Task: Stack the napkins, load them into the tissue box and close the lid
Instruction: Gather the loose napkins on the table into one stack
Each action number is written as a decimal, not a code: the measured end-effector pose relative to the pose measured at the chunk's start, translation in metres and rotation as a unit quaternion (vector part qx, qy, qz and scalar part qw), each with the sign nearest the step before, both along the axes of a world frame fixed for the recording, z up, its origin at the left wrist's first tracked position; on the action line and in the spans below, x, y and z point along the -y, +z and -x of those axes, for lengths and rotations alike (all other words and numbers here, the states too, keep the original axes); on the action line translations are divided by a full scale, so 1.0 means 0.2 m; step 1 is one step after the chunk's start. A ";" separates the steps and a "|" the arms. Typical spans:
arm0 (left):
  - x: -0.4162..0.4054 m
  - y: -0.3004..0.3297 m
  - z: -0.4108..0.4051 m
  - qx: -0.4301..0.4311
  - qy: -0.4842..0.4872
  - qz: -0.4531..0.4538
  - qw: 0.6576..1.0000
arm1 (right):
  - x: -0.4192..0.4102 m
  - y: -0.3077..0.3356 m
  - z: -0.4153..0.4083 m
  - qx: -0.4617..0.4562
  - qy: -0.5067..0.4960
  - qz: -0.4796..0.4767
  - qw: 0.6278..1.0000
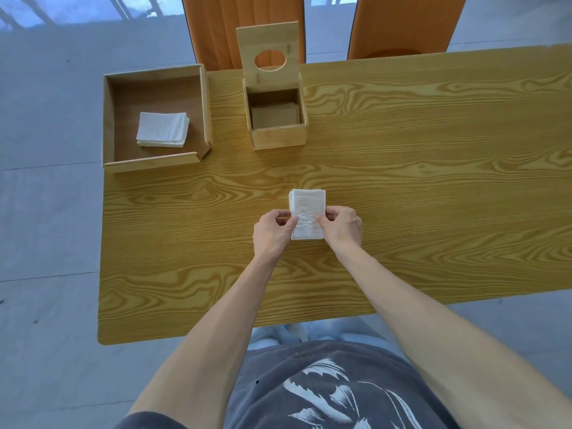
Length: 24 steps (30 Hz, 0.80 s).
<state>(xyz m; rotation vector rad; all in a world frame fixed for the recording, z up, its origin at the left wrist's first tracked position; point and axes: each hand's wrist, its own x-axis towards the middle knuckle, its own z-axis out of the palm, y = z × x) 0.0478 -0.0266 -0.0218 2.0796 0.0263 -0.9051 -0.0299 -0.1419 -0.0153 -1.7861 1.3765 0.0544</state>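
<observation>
Fingers [291,222] of both hands are pinching the napkins [307,212] by their side edges; we are squaring a light, floppy stack, so we grip low. Beyond our fingertips, the box [278,136] is standing open.

- A home dining spot, seemingly: wood-grain worktop [402,181] beneath the fingers.
- Two orange chairs [216,26] tucked in at the far edge, well beyond the fingers.
- Grey tiled floor [46,227] all round, daylight falling across it.
</observation>
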 end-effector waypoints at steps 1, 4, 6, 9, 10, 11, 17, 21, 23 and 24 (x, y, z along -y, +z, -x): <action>0.00 0.00 0.00 0.003 -0.002 -0.001 1.000 | 0.00 0.01 -0.01 -0.002 0.006 0.002 1.000; 0.00 0.00 0.01 0.003 -0.002 -0.004 1.000 | -0.01 0.02 -0.02 -0.005 -0.008 -0.015 1.000; 0.00 0.00 0.00 -0.001 -0.002 -0.004 1.000 | 0.00 0.02 -0.03 -0.014 -0.007 -0.028 1.000; 0.00 0.00 0.00 -0.006 0.000 -0.002 1.000 | 0.01 0.03 -0.04 -0.026 0.003 -0.055 0.998; 0.00 0.01 0.00 -0.009 0.001 -0.001 1.000 | 0.01 0.04 -0.05 -0.031 0.007 -0.058 0.998; 0.00 0.01 0.01 -0.012 0.002 0.002 1.000 | 0.00 0.04 -0.05 -0.038 0.011 -0.055 0.998; -0.02 0.01 0.02 -0.011 -0.002 0.002 1.000 | -0.03 0.07 -0.04 0.001 0.039 -0.044 0.998; -0.03 0.01 0.01 -0.010 -0.020 -0.003 1.000 | -0.05 0.09 -0.04 0.028 0.062 -0.037 0.997; -0.04 0.02 0.01 -0.009 -0.026 -0.004 1.000 | -0.05 0.09 -0.04 0.028 0.074 -0.034 0.996; -0.05 0.02 0.01 -0.007 -0.027 -0.005 1.000 | -0.06 0.09 -0.04 0.031 0.078 -0.040 0.996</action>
